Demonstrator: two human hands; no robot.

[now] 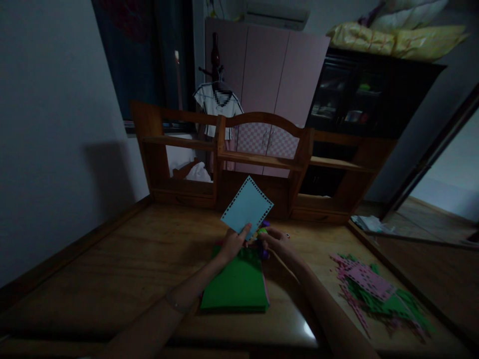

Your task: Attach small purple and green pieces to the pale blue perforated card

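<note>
Card (247, 208), pale blue with punched edges, is tilting above the green sheets (236, 285) on the wooden desk (123, 259). Dim light is blurring a small purple-green tool (264, 232) behind it. Left hand (234, 243) is pinching the card's lower corner; right hand (279, 243) is closing around the tool. Pink and green scraps (368, 289) are lying well apart.
</note>
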